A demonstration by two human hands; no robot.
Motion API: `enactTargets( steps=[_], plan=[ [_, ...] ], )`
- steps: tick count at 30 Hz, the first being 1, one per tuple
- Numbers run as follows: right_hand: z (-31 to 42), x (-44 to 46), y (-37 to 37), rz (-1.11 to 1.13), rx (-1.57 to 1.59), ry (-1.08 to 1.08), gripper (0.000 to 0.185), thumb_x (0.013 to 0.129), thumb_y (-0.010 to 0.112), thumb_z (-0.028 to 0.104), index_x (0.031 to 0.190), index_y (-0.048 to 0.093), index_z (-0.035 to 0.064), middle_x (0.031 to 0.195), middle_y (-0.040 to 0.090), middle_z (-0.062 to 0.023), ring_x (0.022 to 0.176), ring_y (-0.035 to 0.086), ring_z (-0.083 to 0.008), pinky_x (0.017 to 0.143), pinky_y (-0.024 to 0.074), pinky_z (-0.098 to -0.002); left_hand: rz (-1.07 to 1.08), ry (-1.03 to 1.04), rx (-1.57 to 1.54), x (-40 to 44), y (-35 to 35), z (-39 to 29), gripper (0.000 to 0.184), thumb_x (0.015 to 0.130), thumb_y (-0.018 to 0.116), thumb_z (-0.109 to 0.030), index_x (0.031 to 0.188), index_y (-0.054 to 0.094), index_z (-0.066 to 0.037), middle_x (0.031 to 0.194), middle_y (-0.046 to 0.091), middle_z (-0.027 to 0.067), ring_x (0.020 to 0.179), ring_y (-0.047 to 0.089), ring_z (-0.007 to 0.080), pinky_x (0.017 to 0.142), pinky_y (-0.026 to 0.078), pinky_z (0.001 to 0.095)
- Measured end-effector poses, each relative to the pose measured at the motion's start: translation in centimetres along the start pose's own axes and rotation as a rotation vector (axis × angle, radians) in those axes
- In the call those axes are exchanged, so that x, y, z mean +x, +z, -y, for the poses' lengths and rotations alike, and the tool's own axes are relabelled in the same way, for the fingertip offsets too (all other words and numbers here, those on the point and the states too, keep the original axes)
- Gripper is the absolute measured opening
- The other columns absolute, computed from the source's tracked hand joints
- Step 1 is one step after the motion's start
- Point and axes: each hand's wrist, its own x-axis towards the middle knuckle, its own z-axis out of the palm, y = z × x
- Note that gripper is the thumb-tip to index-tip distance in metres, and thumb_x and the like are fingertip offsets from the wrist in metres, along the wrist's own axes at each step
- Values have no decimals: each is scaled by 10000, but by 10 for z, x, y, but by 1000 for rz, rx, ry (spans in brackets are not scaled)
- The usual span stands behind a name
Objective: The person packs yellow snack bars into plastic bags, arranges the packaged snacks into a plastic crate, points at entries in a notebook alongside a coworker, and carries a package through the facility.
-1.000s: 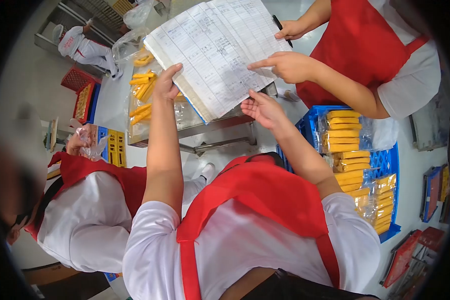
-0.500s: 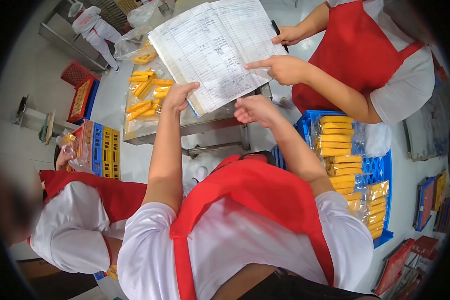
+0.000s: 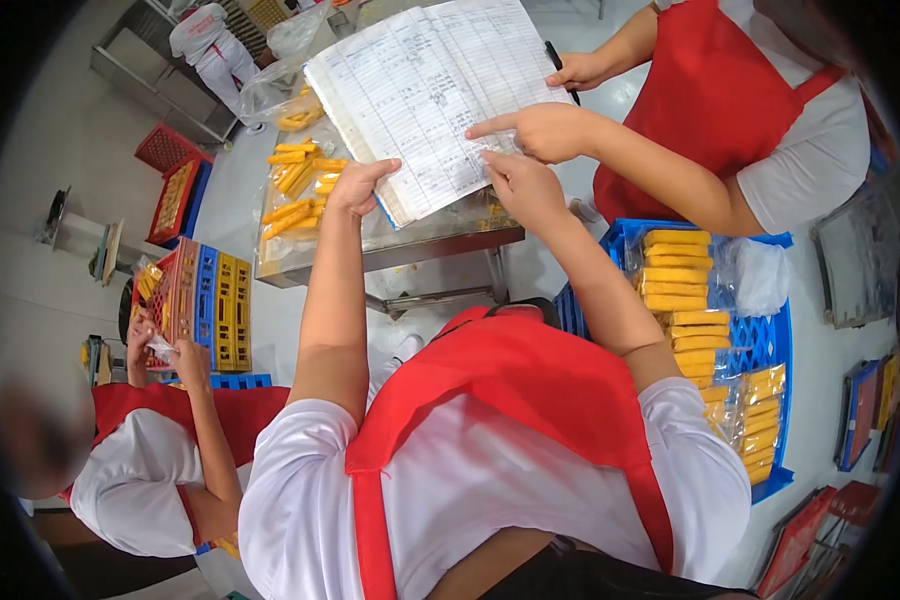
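Two bare hands are at work: the left hand point(image 3: 358, 188) grips the near corner of an open ledger point(image 3: 425, 110), thumb on top; the right hand point(image 3: 530, 192) holds nothing visible, index finger stretched to the page, contact unclear. The ledger is held above the counter point(image 3: 440, 246), its fold slanting from far left to near right, its long axis seemingly across that fold. Checking entries looks like the step in hand; the next move calls for a steady left hold. Beyond, a co-worker's pointing hand point(image 3: 552, 132) meets the page, and their other hand point(image 3: 580, 70) holds a pen point(image 3: 552, 54).
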Motion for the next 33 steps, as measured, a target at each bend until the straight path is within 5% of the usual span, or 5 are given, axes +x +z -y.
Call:
enactTargets(
  steps=[19,33],
  plan=[
    [5,12,23,150,-234,42,334,741,454,75,1070,509,93,719,563,-133,661,559,-290,564,438,-404,-22,-36,12,1,0,-2,562,665,539,71,1192,344,56,1156,466,154,1044,472,262,888,393,351],
    [14,7,18,178,-317,-2,380,723,443,60,1099,478,24,691,564,-128,625,574,-275,534,447,-385,13,0,-25,0,0,-1,540,667,541,76,1180,378,41,1149,479,135,1048,469,237,894,381,345]
  ],
)
